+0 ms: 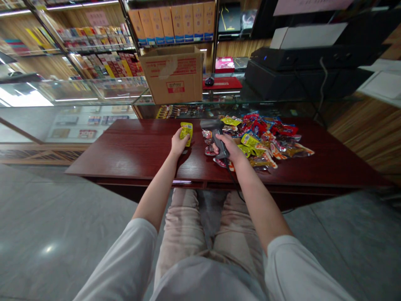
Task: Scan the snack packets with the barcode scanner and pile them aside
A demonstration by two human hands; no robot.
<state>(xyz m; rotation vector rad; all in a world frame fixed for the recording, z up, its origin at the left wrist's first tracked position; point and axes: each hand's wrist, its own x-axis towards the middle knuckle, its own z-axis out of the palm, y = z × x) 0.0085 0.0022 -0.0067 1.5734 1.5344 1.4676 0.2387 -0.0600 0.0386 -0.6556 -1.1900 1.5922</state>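
My left hand [179, 143] grips a small yellow snack packet [187, 132], held upright just above the dark red wooden table [140, 142]. In my right hand [228, 146] is a black barcode scanner [219, 140], its fingers wrapped round the handle. The scanner's head points left, toward the packet, with a gap between them. A black cable [232, 177] hangs from the handle over the table's front edge. Beside and behind my right hand lies a pile of snack packets [266, 136] in red, yellow, orange and clear wrappers.
Behind the table runs a glass counter [109, 90] with an open cardboard box [172, 77] on it. Black machines [282, 71] stand at the back right. Shelves behind hold tall orange boxes [178, 23] and several rows of small packs.
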